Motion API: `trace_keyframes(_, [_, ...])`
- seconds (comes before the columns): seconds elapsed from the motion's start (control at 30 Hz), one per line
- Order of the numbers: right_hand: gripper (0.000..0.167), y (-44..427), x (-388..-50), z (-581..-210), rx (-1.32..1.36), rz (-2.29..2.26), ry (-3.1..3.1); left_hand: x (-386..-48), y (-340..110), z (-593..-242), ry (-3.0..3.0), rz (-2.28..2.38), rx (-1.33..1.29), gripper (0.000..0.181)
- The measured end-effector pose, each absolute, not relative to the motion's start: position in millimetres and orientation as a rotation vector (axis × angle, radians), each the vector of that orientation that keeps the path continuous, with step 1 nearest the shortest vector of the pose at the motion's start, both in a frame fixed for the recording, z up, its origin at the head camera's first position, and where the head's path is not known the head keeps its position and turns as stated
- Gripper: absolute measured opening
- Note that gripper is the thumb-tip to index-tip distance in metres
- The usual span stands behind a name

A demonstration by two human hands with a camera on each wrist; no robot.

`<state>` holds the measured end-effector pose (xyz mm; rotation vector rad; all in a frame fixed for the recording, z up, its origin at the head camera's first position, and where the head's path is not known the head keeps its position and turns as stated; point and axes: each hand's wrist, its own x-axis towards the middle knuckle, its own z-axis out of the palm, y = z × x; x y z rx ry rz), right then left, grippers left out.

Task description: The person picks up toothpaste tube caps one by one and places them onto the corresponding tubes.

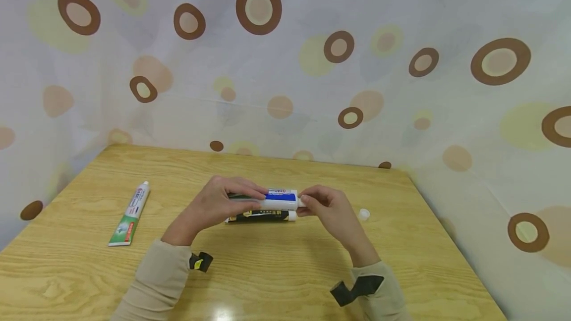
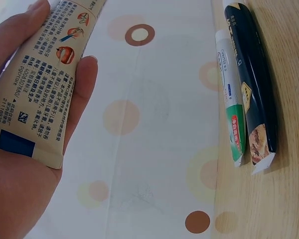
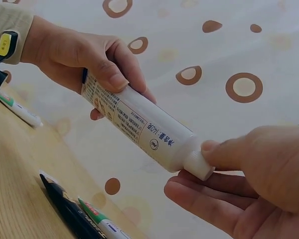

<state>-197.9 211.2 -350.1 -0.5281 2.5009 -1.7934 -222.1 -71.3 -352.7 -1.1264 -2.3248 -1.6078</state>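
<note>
Pointing cap [image 3: 198,165] rightward, held tube [image 1: 280,201] crosswise

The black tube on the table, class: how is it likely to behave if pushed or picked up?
The black tube probably won't roll far, since one end is pressed flat. Its glossy surface may prove slightly slippery. It looks plump, so it could feel fairly heavy for its size.

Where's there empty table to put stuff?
Bare table lies between the leftmost tube and the left hand, on the near side of the black tube, and right of the white round thing. The middle is crowded: that hand and the right hand hold up a white tube, with a green tube beside the black one.
</note>
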Motion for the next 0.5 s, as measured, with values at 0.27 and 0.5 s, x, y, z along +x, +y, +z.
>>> trace_keyframes(0.27, [0.019,211.7,-197.0,-349.9,-0.556,-1.776,2.534,-220.6,-73.7,-350.2,-2.32,-1.618,-1.139,0.017])
trace_keyframes(0.5, [0.018,209.9,-196.7,-350.2,-0.484,-1.784,2.566,-220.5,-73.6,-350.2,-2.327,-1.62,-1.144,0.021])
